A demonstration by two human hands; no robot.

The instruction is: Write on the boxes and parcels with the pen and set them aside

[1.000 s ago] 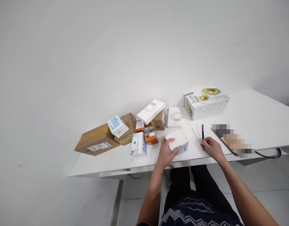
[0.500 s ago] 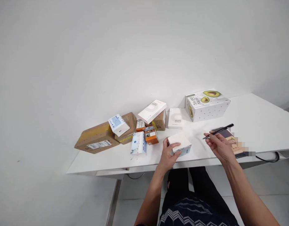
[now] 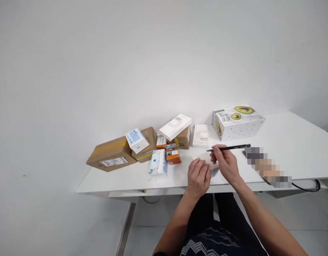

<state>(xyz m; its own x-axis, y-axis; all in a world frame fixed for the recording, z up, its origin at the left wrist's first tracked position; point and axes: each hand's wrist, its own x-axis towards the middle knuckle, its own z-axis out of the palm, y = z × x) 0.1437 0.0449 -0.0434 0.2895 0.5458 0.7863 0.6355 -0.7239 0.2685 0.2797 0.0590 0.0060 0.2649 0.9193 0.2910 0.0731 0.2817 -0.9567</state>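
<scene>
Noting left to right: brown carton (image 3: 106, 156), left of centre; orange box (image 3: 173, 156) near centre. White-topped pack (image 3: 206, 156) on table (image 3: 129, 181), lower right of centre. Left hand (image 3: 198, 177): fingers bent over pack; clasping or resting, cannot tell. Right hand (image 3: 225, 163): fingers pinching black pen (image 3: 233, 147). Progress: pen gripped, tip near pack; no marks discernible, top partly hidden; remainder undeterminable.

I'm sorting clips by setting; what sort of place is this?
Perhaps an office or workroom: a long white rectangular desk stands against a plain white wall, a yellow-taped brown cardboard carton lies on it, and the right hand holds a slim black pen.
</scene>
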